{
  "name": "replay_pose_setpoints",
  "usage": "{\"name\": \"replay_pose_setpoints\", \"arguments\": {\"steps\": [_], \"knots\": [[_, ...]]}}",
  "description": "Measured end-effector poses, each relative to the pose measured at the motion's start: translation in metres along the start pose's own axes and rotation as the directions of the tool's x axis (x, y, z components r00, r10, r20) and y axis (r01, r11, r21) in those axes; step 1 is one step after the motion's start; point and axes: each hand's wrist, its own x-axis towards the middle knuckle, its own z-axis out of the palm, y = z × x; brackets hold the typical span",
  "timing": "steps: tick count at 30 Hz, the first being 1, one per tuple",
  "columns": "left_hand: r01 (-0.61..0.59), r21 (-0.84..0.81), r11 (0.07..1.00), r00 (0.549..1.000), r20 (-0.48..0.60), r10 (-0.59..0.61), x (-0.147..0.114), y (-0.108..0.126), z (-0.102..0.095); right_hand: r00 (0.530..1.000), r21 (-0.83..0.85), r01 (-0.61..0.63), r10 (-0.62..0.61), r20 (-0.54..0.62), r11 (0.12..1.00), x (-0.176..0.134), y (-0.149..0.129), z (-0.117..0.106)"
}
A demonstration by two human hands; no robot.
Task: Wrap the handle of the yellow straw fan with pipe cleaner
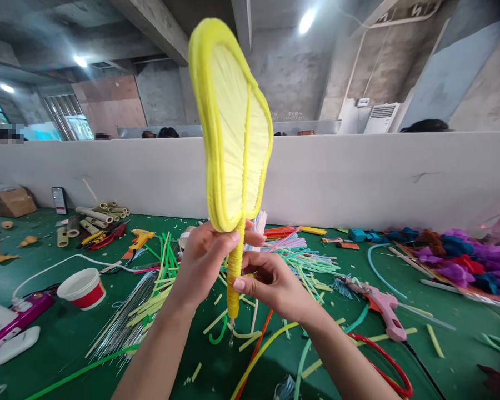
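A yellow hand fan (231, 128) stands upright before me, with pale pleated cloth inside a thick fuzzy rim and a thin rib down its face. Its handle (233, 303) is wound in yellow fuzzy strip, and a bare twisted wire end pokes out at the bottom. My left hand (210, 258) is closed around the top of the handle, just under the rim. Lower down, my right hand (275, 280) pinches the handle from the right side, thumb in front; what its curled fingers may hold besides is hidden.
Cut fuzzy stems (308, 255) litter the green table, with bare wires (129, 311) at left. A pink glue gun (383, 311) lies right, a yellow glue gun (139, 239) farther back. A paper cup (83, 289) and purple power strip (25, 316) stand left. A white partition (358, 178) closes the back.
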Motion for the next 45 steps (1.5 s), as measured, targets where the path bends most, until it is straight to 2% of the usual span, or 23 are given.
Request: {"name": "replay_pose_setpoints", "arguments": {"steps": [4,9,13,18,24,27,31,33,36,41,43,45], "knots": [[0.002,-0.028,1.000,1.000,0.029,-0.001,0.001,0.001,-0.002,1.000,0.019,-0.013,0.013,-0.006,1.000,-0.001,0.001,-0.002],[-0.061,-0.005,0.998,0.998,-0.012,0.060,0.001,-0.003,-0.002,1.000,-0.012,-0.004,0.005,0.017,1.000,0.000,0.001,-0.002],[-0.093,0.016,0.996,0.995,0.021,0.093,0.002,-0.006,-0.001,0.999,-0.015,0.042,-0.042,0.016,0.999,0.003,-0.001,0.000],[-0.069,0.019,0.997,0.997,-0.021,0.069,0.003,-0.007,0.002,0.999,-0.025,0.034,-0.033,0.016,0.999,0.003,0.002,0.000],[0.107,0.103,0.989,0.993,-0.051,-0.103,0.009,-0.007,0.002,0.991,-0.123,0.059,-0.073,-0.111,0.991,0.001,-0.003,-0.003],[0.124,0.150,0.981,0.988,-0.113,-0.107,0.010,-0.009,0.005,0.989,-0.209,0.039,-0.068,-0.133,0.977,0.000,-0.007,0.000],[0.102,0.183,0.978,0.991,-0.104,-0.084,0.008,-0.007,0.009,0.969,-0.368,0.007,-0.097,-0.229,0.930,0.001,-0.006,0.004],[0.075,0.199,0.977,0.993,-0.107,-0.054,0.007,-0.005,0.010,0.953,-0.367,-0.026,-0.088,-0.290,0.930,0.003,-0.004,0.003],[0.058,0.138,0.989,0.992,-0.118,-0.042,0.007,-0.005,0.009,0.955,-0.286,-0.053,-0.035,-0.295,0.957,0.005,-0.004,0.001],[0.112,-0.110,0.988,0.985,-0.119,-0.125,0.009,-0.010,0.009,0.994,-0.226,0.025,-0.049,-0.098,0.974,0.003,-0.010,-0.003],[0.152,-0.162,0.975,0.979,-0.111,-0.171,0.011,-0.011,0.010,0.993,-0.236,0.020,-0.047,-0.111,0.971,0.002,-0.010,-0.003],[0.158,-0.113,0.981,0.977,-0.123,-0.172,0.012,-0.012,0.010,0.974,-0.343,0.009,-0.085,-0.209,0.939,0.001,-0.008,-0.002]]}}
